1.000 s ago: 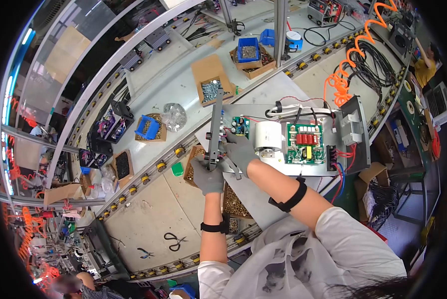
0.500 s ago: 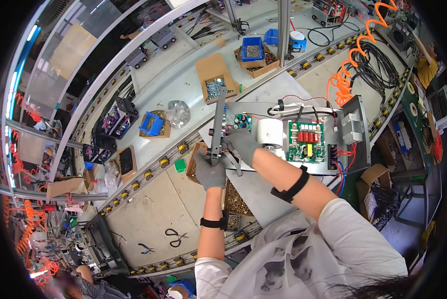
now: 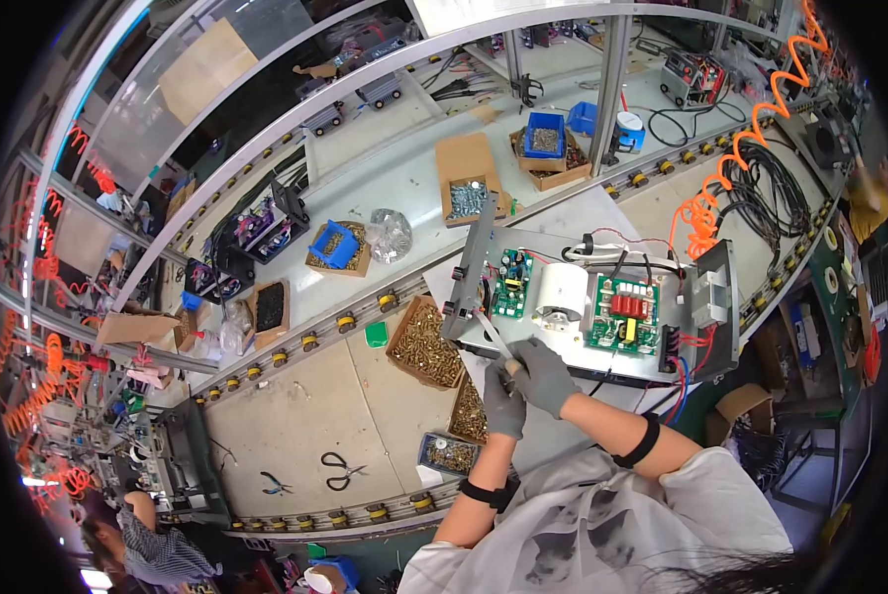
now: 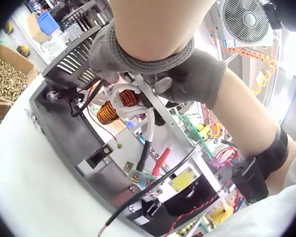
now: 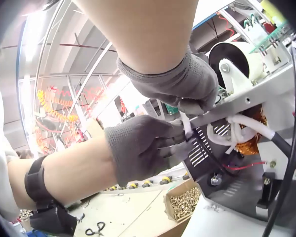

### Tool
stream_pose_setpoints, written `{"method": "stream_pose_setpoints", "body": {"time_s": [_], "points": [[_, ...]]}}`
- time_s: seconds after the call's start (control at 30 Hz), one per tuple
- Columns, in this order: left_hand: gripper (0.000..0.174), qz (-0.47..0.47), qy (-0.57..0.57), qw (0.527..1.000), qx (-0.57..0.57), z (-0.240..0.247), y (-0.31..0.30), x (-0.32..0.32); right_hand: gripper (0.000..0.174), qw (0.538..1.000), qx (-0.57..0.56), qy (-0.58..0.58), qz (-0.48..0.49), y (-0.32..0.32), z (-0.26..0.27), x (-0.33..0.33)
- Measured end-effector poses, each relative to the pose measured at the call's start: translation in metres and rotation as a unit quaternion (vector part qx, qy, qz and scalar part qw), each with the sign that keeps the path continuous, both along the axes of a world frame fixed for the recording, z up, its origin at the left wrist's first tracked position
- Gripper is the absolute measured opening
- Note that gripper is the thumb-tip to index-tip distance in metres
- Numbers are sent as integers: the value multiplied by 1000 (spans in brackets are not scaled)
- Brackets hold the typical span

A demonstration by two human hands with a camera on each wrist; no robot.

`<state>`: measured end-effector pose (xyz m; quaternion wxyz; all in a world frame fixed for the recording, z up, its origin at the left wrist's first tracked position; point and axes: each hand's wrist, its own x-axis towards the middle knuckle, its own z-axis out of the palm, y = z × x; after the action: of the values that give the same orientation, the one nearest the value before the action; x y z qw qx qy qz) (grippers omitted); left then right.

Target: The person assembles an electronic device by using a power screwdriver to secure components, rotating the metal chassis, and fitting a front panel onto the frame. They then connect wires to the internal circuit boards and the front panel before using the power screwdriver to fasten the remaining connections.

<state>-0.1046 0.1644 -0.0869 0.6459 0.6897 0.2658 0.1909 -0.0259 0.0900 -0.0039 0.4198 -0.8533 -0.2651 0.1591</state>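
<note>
An open metal chassis (image 3: 548, 243) lies on the bench with green circuit boards (image 3: 622, 315), a white cylinder (image 3: 561, 292) and a dark front panel (image 3: 471, 262) standing at its left end. Both grey-gloved hands meet at its near edge. My left hand (image 3: 504, 398) and right hand (image 3: 543, 376) pinch a white sleeved wire (image 5: 186, 123) between fingertips. In the left wrist view the white wire (image 4: 149, 123) runs down past a copper coil (image 4: 111, 111) under the chassis plate. The right glove (image 5: 172, 84) sits above the left glove (image 5: 143, 148).
Cardboard boxes of brass screws (image 3: 424, 342) sit just left of the hands, and a small tray of screws (image 3: 449, 453) is nearer me. Scissors (image 3: 340, 470) and pliers (image 3: 274, 485) lie on the lower bench. An orange coiled hose (image 3: 706, 208) and black cables (image 3: 761, 183) hang right.
Both hands left the dark front panel and dropped to the chassis near edge, where they now pinch the white wire. The panel stays standing. The head view shifted.
</note>
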Motion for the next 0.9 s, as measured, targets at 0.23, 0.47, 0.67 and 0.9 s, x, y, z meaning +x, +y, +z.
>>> {"method": "stream_pose_setpoints", "body": {"time_s": [0.23, 0.47, 0.67, 0.9], "points": [[21, -34, 37, 997, -55, 38, -8, -14, 25, 998, -19, 54, 29, -23, 15, 10], [25, 0, 20, 971, 239, 73, 1, -19, 24, 992, 1, 113, 60, -27, 21, 14], [19, 89, -57, 988, -114, 69, 32, -30, 16, 801, -289, -448, 272, -82, -6, -4], [23, 14, -111, 955, -275, 43, 33, -34, 24, 565, -576, -292, 513, -115, -35, -17]]}}
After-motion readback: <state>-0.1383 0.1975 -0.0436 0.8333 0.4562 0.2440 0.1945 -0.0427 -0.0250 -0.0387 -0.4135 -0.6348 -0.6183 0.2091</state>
